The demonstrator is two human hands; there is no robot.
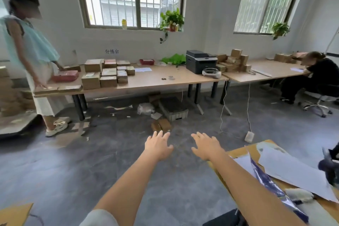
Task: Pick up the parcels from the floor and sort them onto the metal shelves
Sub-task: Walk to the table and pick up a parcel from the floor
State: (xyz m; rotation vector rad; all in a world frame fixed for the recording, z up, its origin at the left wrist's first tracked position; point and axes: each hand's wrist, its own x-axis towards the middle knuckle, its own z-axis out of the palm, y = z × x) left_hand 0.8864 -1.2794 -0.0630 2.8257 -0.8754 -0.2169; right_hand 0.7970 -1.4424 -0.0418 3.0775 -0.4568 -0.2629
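Note:
Both my arms stretch forward over the grey floor. My left hand (158,146) is empty with its fingers spread. My right hand (206,146) is likewise empty and spread, a short way to its right. Just beyond my fingertips two small brown parcels (161,124) lie on the floor near the front of the long table. A clear plastic bag parcel (145,108) and a dark grey crate (173,108) rest under that table. No metal shelves are in view.
A long wooden table (156,80) carries several cardboard boxes (107,73), a printer (200,61) and a headset. One person stands at its left end; another sits at the right table. A table with papers (286,167) is at my right. Cables hang down to the floor.

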